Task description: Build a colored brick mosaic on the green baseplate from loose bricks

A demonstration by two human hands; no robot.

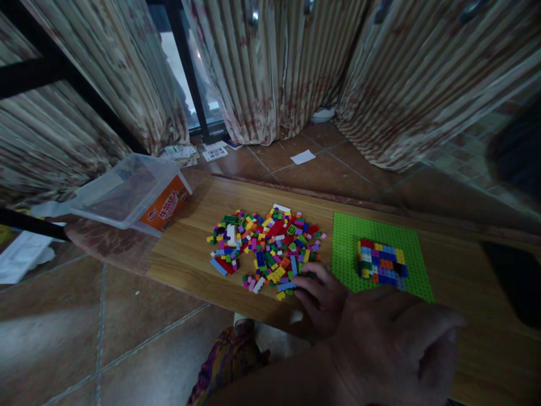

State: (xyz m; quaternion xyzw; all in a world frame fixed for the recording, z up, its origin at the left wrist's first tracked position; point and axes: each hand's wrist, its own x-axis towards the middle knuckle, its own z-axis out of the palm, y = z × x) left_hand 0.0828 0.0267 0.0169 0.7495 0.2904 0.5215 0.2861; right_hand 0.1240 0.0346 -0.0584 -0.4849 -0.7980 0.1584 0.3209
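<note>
Many small colored building bricks (274, 242) are spread in a loose pile on the wooden tabletop. At the pile's near right edge is my right hand (323, 296), its fingers apart and touching or just above the bricks, close to a light blue brick (286, 286). Crossing over it from below, my left hand (397, 344) is near the camera with its fingers curled in; whatever they may hold is hidden. Behind my left hand lies a green studded baseplate (346, 239), partly covered by it. A low, multicolored brick build (382, 262) sits on that baseplate.
A clear plastic tub (127, 192) with an orange label stands at the table's left end. A dark flat object (513, 276) lies at the right. Beyond the table are tiled floor, scattered papers (215, 151) and pleated curtains (270, 73). A patterned garment (224, 363) shows below the edge.
</note>
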